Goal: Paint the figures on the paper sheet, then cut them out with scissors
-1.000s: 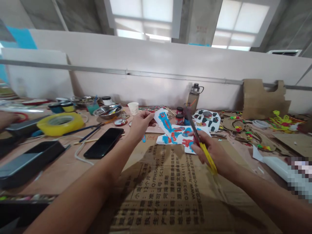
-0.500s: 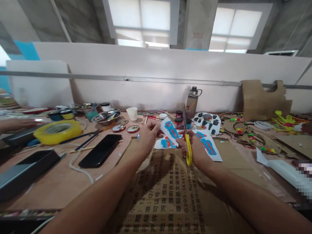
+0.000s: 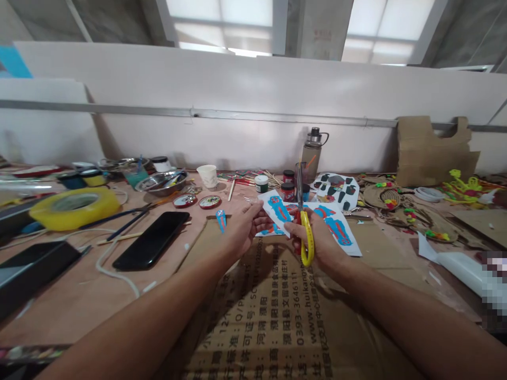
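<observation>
My right hand [image 3: 320,237] holds a pair of scissors [image 3: 304,237] by their yellow handles, with the blades pointing up. Its thumb also touches the lower end of a white paper piece [image 3: 277,207] painted blue and red. At that piece's left edge are the fingers of my left hand [image 3: 247,224], closed on it, though part of the grip is hidden. Behind my right hand lies a larger painted paper sheet [image 3: 336,229]. Left of my left hand, a small blue-and-red cutout [image 3: 222,220] rests at the edge of the printed cardboard [image 3: 253,338].
A black phone [image 3: 152,240], yellow tape roll [image 3: 73,207] and dark box [image 3: 35,274] are on the left. Along the back stand a metal bowl [image 3: 160,183], a paper cup [image 3: 207,176], paint jars [image 3: 288,191] and a bottle [image 3: 313,153]. Woven crafts [image 3: 382,196] lie to the right.
The view has tipped down and shifted slightly right. My left hand has moved a little closer to my right, and the small cutout beside it now shows fully. The scissors stay upright.
</observation>
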`<state>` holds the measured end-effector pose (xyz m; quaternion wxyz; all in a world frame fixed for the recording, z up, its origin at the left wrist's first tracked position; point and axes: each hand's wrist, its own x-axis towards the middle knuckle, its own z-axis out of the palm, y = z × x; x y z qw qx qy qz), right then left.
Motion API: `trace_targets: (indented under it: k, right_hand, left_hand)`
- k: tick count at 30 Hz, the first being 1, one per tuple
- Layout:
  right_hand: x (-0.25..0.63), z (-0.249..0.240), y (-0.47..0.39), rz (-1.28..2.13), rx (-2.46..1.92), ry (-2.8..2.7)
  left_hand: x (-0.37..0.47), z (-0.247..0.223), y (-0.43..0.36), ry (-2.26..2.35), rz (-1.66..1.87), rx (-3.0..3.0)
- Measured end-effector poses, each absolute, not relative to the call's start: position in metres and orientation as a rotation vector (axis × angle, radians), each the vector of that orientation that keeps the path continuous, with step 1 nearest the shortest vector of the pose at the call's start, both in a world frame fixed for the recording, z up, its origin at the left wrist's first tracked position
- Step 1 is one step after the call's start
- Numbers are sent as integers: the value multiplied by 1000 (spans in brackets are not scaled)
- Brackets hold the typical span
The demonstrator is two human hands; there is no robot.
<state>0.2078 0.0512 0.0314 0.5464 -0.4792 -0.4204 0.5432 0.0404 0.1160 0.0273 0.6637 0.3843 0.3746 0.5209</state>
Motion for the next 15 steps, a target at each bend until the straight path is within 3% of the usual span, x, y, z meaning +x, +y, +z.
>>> trace_targets:
  k: [15]
  right_hand:
    - [196,9,69,1435,-1048,-943]
  left_hand:
    - [38,11,126,877,1367,767]
